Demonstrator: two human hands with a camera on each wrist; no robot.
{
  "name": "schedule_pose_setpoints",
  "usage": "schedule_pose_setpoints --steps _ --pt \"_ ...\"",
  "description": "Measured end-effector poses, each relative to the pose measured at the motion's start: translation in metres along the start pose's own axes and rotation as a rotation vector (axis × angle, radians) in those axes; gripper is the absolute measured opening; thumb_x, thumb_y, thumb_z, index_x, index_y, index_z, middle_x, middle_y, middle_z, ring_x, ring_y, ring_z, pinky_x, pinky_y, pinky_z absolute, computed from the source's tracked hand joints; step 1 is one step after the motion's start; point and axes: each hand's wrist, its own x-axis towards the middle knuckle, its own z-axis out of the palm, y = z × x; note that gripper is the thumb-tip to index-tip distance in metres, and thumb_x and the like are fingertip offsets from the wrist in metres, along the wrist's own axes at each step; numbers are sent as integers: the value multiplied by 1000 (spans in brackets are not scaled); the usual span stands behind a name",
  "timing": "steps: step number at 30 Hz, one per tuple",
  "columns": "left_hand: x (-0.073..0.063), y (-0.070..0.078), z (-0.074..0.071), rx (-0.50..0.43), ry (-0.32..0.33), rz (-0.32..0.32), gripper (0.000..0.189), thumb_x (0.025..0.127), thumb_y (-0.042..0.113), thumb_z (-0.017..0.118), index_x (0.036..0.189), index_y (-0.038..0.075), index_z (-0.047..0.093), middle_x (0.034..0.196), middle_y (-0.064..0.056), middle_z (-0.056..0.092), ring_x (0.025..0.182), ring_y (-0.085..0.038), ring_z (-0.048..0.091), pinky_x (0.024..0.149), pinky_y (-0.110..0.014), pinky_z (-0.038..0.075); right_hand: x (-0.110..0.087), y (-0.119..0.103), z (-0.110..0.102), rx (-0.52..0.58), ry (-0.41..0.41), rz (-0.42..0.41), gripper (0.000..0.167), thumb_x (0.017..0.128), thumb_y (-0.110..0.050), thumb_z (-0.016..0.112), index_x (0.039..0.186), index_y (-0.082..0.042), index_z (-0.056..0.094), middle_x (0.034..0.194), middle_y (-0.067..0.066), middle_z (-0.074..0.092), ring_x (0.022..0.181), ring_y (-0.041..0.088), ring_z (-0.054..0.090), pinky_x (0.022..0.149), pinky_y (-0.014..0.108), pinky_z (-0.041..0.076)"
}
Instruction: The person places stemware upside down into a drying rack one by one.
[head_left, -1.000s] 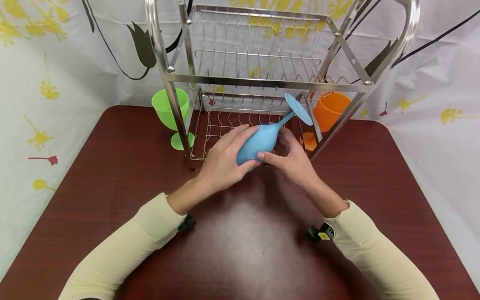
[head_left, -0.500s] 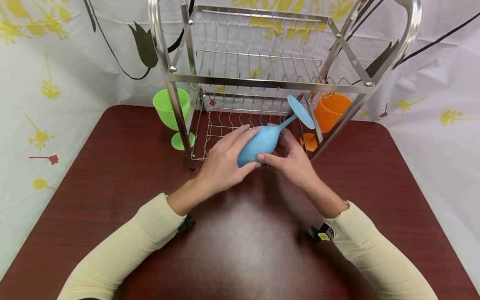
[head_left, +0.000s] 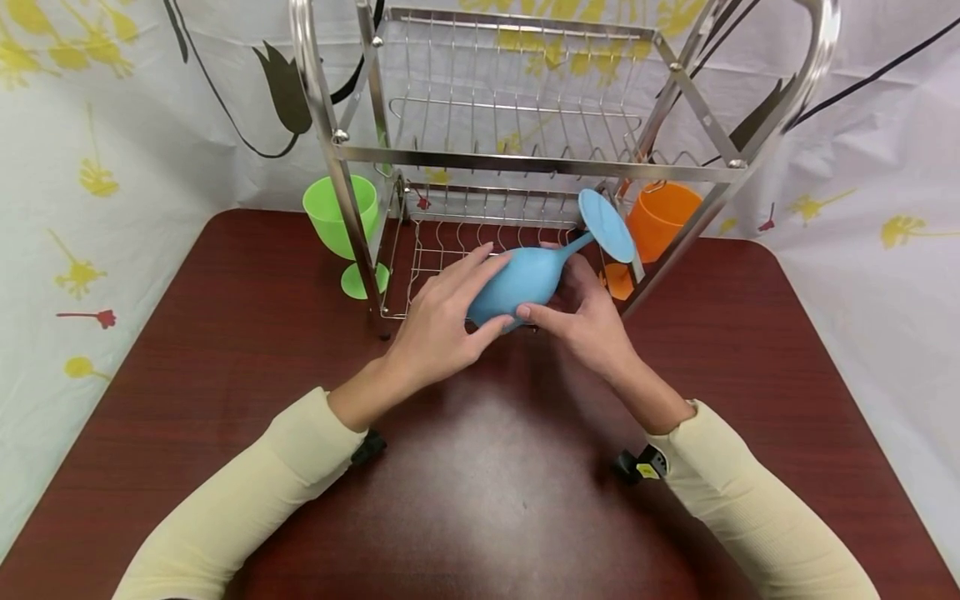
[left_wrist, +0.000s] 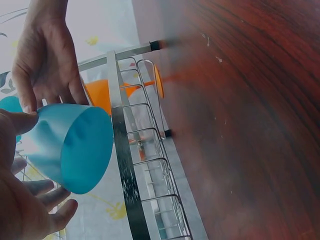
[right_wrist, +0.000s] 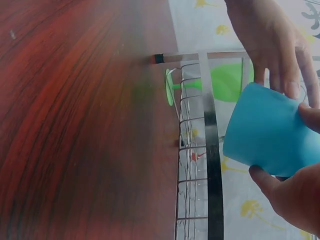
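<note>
A light blue plastic goblet [head_left: 528, 279] is held tilted in front of the dish rack, its foot up to the right and its bowl pointing down-left. My left hand [head_left: 438, 321] holds the bowl from the left, fingers over the far side and thumb on the near side. On the right, my right hand [head_left: 592, 325] grips the bowl near the stem, thumb in front, its other fingers mostly hidden behind. The left wrist view shows the goblet's wide mouth [left_wrist: 87, 152] facing the table. In the right wrist view, the bowl [right_wrist: 270, 130] lies between both hands.
A two-tier metal dish rack [head_left: 540, 165] stands at the back of the dark red table [head_left: 247, 350]. A green goblet [head_left: 341, 217] stands by its left side and an orange goblet [head_left: 663, 221] by its right. Patterned white sheeting [head_left: 150, 150] hangs behind.
The goblet has turned slightly, its foot shifting right and showing more of its underside. My left hand has moved a little left; my right hand stays nearly in place.
</note>
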Motion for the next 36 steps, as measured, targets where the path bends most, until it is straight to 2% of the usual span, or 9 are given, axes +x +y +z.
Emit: schedule_pose_setpoints --steps 4,7,12,18,24,28,36 --pt "-3 -2 -1 20 39 20 62 86 30 73 141 14 51 145 -12 48 132 -28 47 102 -51 43 2 3 -2 -47 29 -18 71 86 -12 74 146 -16 36 143 5 46 126 24 51 102 45 46" --pt "-4 -4 -1 64 96 80 56 86 27 72 137 10 55 141 -14 51 129 -29 50 101 -49 44 3 6 -3 -78 51 -38 73 85 -12 75 146 -17 36 143 5 46 125 26 51 102 49 45" --pt "-5 -7 -1 134 206 202 48 84 22 73 127 6 62 134 -15 57 122 -30 54 92 -45 48 6 9 -5 -103 77 -64 75 84 -9 75 147 -17 36 144 6 45 125 27 51 103 50 43" --pt "-6 -7 -3 178 274 271 41 85 20 69 122 5 65 128 -16 60 117 -30 57 87 -43 48 10 15 -7 -53 94 -70 76 82 0 74 146 -12 35 146 9 42 130 30 47 105 52 41" --pt "-6 -9 -5 195 360 338 33 87 17 64 117 3 65 123 -18 61 113 -33 59 83 -46 49 13 20 -9 -106 123 -70 77 81 -2 75 147 -13 37 147 6 40 133 29 44 109 50 37" --pt "-5 -12 -7 194 419 359 33 86 15 64 117 3 64 121 -20 61 110 -35 59 83 -48 48 14 23 -11 -139 154 -51 79 80 -4 77 146 -9 35 147 9 40 135 28 43 111 47 35" --pt "-7 -16 -12 176 514 337 31 85 13 63 114 1 65 116 -22 62 106 -37 58 88 -47 47 13 25 -15 -254 197 -21 78 82 -10 77 146 -7 33 148 9 38 135 28 40 110 50 35"
